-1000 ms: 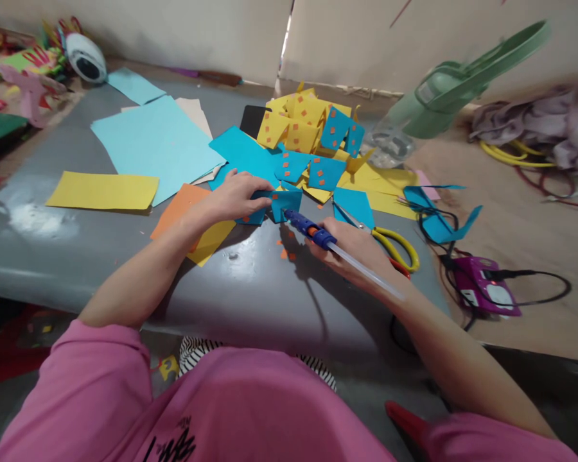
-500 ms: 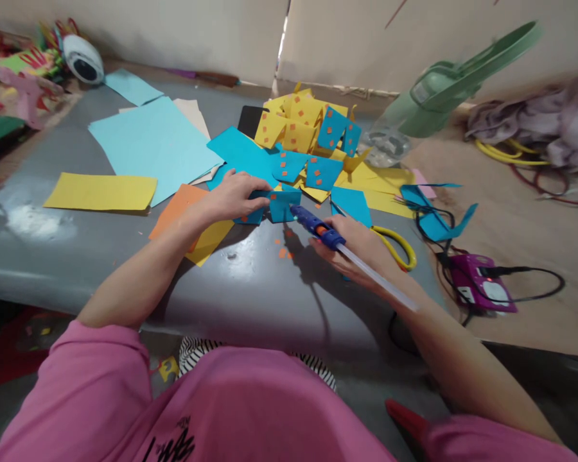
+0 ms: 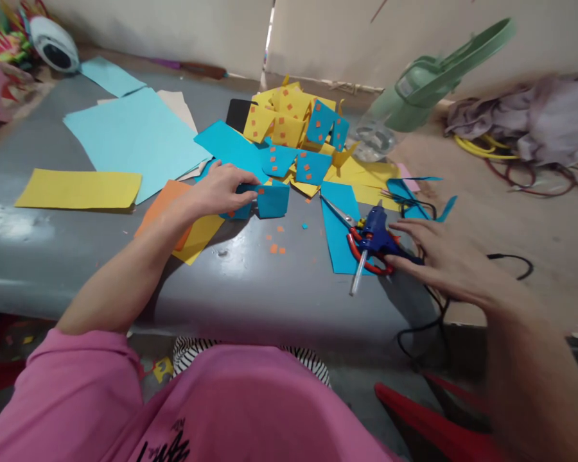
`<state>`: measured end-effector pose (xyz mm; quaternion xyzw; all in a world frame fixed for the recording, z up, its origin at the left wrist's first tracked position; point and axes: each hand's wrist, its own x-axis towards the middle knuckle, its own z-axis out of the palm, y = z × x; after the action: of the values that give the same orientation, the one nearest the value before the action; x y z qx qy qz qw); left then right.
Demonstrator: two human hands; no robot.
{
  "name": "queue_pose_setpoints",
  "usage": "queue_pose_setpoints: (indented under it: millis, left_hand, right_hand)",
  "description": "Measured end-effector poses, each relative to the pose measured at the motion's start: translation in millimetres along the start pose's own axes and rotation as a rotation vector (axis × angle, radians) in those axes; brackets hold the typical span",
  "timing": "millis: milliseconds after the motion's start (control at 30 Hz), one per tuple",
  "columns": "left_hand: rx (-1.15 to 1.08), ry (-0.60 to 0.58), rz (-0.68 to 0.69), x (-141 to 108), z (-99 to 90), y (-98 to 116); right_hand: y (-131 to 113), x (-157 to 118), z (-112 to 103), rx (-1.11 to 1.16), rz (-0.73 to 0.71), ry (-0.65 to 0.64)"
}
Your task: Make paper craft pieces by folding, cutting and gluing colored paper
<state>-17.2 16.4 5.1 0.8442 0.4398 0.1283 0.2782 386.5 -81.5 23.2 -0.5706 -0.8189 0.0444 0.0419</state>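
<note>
Though apart, right fingers (image 3: pixel 417 228) around glue gun (image 3: pixel 376 232), scissors (image 3: pixel 350 221) beneath; left fingers (image 3: pixel 243 176) tight on blue paper (image 3: pixel 274 202).

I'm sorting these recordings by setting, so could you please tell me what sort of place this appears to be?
It looks like a paper-craft workspace, though whether at home or in a workshop I cannot tell. The grey table bears coloured paper, scissors and a blue glue gun.
</note>
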Motion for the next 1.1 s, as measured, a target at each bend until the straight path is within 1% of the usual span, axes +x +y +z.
queue_pose_setpoints:
  millis: [33,100,133,200,267,367,433,533,733,900,1100]
  left_hand:
    - [0.033,0.01,-0.012,-1,-0.3,2]
    - [0.097,0.03,-0.036,-2,-0.7,4]
    - [0.112,0.034,-0.043,-2,-0.9,5]
    - [0.122,0.034,-0.046,-2,-1.0,5]
    - [0.138,0.037,-0.048,-1,-0.7,3]
    - [0.179,0.061,-0.057,2,0.5,0]
    - [0.195,0.071,-0.063,3,1.3,-1]
    - [0.195,0.063,-0.06,4,1.6,-1]
    - [0.181,0.047,-0.049,3,0.7,0]
    - [0.179,0.046,-0.056,2,0.5,1]
    - [0.164,0.064,-0.053,3,2.1,-1]
  right_hand:
    - [-9,3,-4,0.016,-0.027,0.039]
    - [-36,15,-7,0.063,-0.028,0.127]
    - [-51,24,-6,0.105,-0.026,0.122]
    - [-81,43,4,0.185,-0.061,0.055]
    - [-107,60,18,0.197,-0.117,-0.032]
    - [-131,77,37,0.228,-0.219,-0.096]
    - [-138,83,42,0.24,-0.251,-0.114]
    - [-139,87,41,0.217,-0.247,-0.131]
    - [-136,76,34,0.242,-0.225,-0.252]
    - [-138,68,40,0.222,-0.172,-0.23]
    - [-146,74,41,0.277,-0.2,-0.179]
